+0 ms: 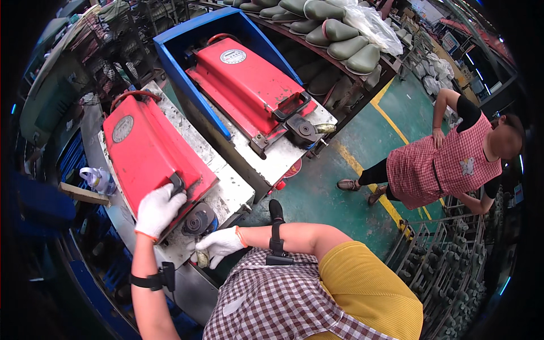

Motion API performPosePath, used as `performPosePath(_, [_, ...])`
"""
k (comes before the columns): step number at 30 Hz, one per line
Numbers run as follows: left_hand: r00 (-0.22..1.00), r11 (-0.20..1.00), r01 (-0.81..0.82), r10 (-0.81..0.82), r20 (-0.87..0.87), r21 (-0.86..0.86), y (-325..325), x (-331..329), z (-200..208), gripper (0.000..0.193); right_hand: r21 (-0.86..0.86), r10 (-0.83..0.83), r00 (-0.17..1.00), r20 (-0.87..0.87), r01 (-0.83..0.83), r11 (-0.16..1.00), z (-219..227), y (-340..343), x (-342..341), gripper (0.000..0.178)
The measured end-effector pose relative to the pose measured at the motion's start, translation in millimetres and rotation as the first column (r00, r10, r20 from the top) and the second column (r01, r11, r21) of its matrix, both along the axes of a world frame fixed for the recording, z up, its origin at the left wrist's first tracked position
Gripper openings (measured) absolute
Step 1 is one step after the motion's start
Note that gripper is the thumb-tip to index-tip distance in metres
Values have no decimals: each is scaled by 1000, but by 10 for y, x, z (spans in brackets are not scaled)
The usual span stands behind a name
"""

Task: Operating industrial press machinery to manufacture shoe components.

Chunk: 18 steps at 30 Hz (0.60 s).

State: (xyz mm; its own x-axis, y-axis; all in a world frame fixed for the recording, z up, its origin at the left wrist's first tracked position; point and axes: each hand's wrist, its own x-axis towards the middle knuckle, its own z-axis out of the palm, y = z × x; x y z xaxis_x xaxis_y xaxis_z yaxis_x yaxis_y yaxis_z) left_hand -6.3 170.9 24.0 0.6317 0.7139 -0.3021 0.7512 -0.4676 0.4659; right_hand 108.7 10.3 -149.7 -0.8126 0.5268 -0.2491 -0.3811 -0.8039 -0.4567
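Observation:
A white-gloved left hand is closed around the black handle at the near end of a red machine cover. Beside it, my right hand, also gloved, curls its fingers about a worn, brass-coloured knob-like piece at the near edge of the white machine bed. Between my hands sits a dark round wheel. The glove hides part of the brass-coloured piece, so its full shape cannot be made out.
A second red machine stands to the right inside a blue guard. Green boots fill a rack beyond it. At right a person in a pink checked apron stands near a metal rack. A bottle is at left.

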Motion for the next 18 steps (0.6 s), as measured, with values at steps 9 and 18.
performPosePath(9, [997, 973, 17, 2, -80, 229, -177, 100, -367, 40, -165, 59, 998, 26, -54, 985, 32, -86, 102, 37])
performPosePath(18, [997, 967, 11, 10, -78, 255, -192, 104, -382, 40, 229, -412, 732, 542, 343, 911, 432, -303, 1627, 44])
